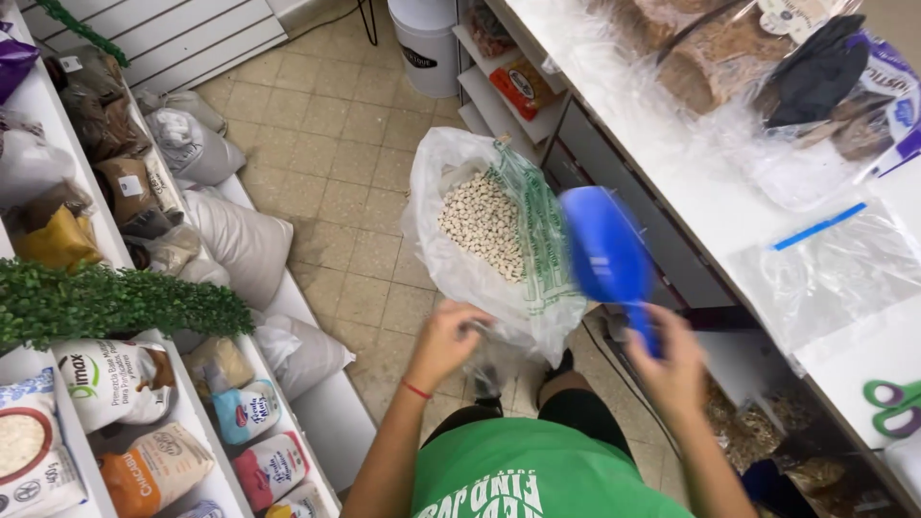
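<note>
**What stays out of sight**

The blue plastic scoop (607, 257) is smeared by motion blur, so its contents cannot be told. The right hand (674, 369) hides the end of its handle. The green-handled scissors (894, 403) are cut off by the right edge. The purple packet (13, 59) on the top shelf is cropped at the left edge.

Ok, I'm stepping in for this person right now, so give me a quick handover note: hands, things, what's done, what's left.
Left hand: grips the edge of the open plastic bag and holds it up over the floor.
Right hand: holds the blue scoop by its handle, bowl just beside the bag's mouth, blurred by motion.
Bag: partly filled with pale beans.
Counter on the right: an empty zip bag and green scissors.
Done: beans are in the bag.
Left: bag is open and in hand; zip bag unfilled.
</note>
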